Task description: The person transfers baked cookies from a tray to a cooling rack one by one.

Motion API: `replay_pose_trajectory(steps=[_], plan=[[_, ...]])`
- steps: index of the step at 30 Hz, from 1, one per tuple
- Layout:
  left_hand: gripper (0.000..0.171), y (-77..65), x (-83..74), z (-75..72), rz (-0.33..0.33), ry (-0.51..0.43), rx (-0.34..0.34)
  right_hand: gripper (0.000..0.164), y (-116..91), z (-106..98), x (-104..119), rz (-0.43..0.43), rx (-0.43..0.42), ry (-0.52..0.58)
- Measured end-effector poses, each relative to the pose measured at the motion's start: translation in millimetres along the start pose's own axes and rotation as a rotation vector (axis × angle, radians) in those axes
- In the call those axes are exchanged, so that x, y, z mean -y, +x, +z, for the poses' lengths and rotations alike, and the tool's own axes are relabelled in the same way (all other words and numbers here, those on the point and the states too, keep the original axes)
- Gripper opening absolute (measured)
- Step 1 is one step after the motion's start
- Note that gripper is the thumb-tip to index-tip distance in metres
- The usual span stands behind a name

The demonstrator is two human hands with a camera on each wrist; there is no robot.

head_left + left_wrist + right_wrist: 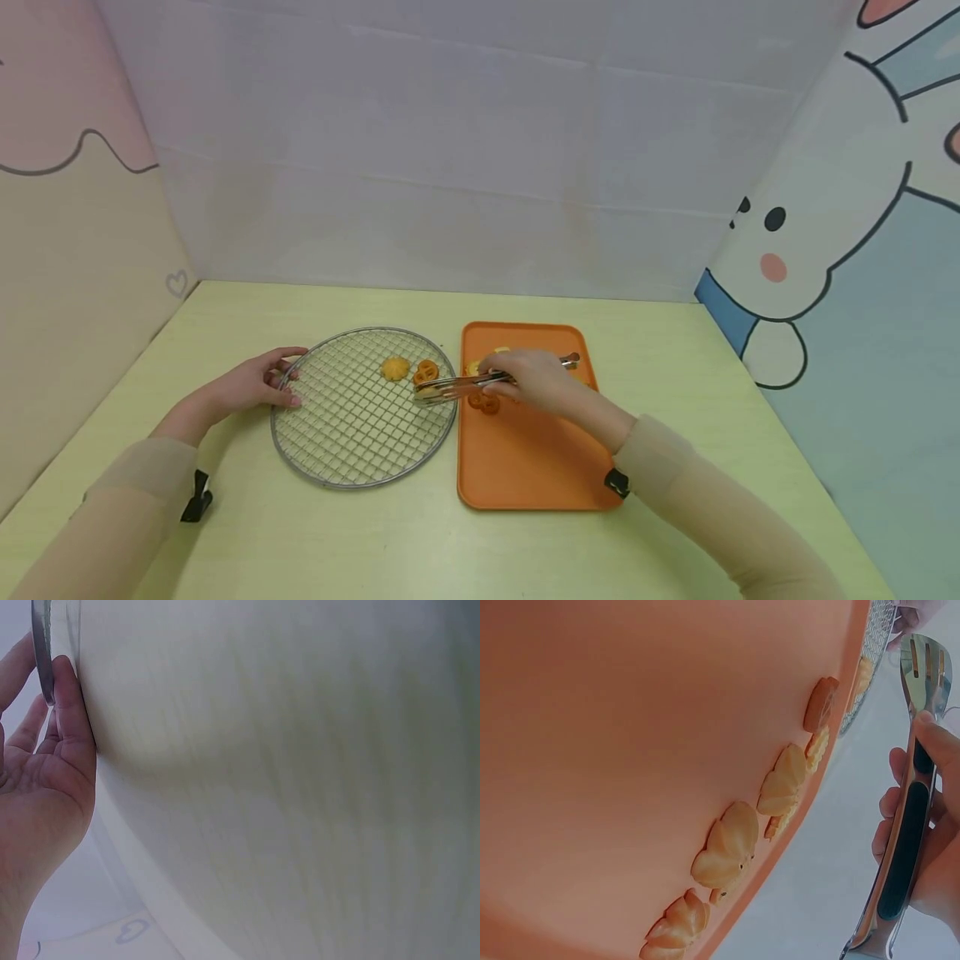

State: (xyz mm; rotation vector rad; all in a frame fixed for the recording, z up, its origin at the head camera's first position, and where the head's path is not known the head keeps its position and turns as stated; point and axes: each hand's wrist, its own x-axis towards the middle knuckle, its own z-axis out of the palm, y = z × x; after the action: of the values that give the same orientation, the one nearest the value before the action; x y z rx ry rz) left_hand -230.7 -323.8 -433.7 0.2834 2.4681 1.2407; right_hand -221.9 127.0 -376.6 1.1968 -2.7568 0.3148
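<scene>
My left hand (251, 385) holds the edge of a round wire rack (337, 433), with fingers on both sides of the rim in the left wrist view. My right hand (534, 379) grips a pair of metal serving tongs (904, 847) with dark handle inserts. Their slotted tips reach over the rack's right side, beside a pretzel-shaped cookie (427, 369). A yellow flower-shaped cookie (395, 368) lies left of it. I cannot tell whether a cookie is between the tips. Under the right hand, an orange tray (525, 467) bears several cookies (727, 844), partly hidden in the head view.
The rack and tray lie side by side on a pale wooden table (390, 542). A white sheet (450, 167) forms the back wall. A rabbit drawing (810, 225) covers the right wall.
</scene>
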Motion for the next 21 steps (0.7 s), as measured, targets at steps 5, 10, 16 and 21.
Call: replay_pose_trajectory(steps=[5,10,16,21], plan=[[0.090,-1.2,-1.9,0.1,-0.004,-0.005,0.001,0.020,5.7,4.1,-1.5,-0.015,0.007,-0.001],[0.089,-2.3,-4.5,-0.3,-0.003,-0.005,0.000,0.020,10.8,8.3,-5.5,0.007,0.030,-0.022],[0.090,-2.6,-5.9,-0.6,-0.009,0.002,-0.003,0.022,14.9,12.4,-7.1,-0.007,0.056,-0.022],[0.090,-3.3,-7.0,-0.3,-0.008,-0.007,0.001,0.022,16.2,17.7,-8.2,-0.005,0.079,-0.046]])
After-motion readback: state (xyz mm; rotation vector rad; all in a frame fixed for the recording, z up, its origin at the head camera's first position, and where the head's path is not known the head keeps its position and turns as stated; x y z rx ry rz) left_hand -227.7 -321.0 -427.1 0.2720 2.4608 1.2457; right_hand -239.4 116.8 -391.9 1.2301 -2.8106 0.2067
